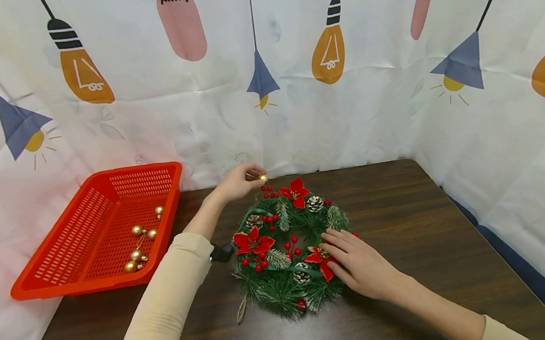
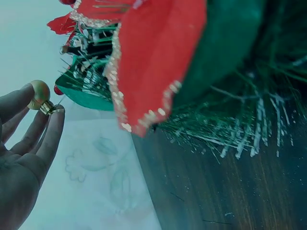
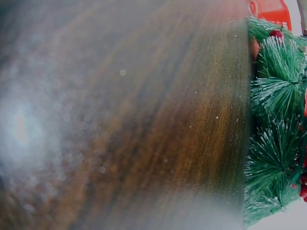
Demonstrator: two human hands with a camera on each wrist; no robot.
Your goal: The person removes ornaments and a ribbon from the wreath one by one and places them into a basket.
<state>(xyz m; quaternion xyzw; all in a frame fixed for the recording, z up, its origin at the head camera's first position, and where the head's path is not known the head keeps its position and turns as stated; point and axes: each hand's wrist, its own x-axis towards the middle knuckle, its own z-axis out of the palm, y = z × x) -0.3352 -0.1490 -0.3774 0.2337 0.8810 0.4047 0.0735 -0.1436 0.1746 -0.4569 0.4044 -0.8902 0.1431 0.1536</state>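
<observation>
A green Christmas wreath (image 1: 278, 292) with red poinsettias, pinecones and red berries lies on the table. Past its far left edge, my left hand (image 1: 240, 182) pinches a small gold bauble (image 1: 264, 178) between thumb and fingers. In the left wrist view the gold bauble (image 2: 40, 95) shows its ridged cap at the fingertips, and a red poinsettia petal (image 2: 156, 52) fills the near foreground. My right hand (image 1: 360, 264) rests on the wreath's right side with fingers extended, over part of a poinsettia (image 1: 320, 258). The right wrist view shows only wreath needles (image 3: 278, 158) and tabletop, no hand.
To the left stands a red plastic basket (image 1: 96, 209) holding several gold baubles (image 1: 137, 230). The dark wooden table (image 1: 404, 206) meets a white curtain (image 1: 218, 120) printed with lamps at the back. A loop of twine (image 1: 241, 310) sticks out at the wreath's lower left.
</observation>
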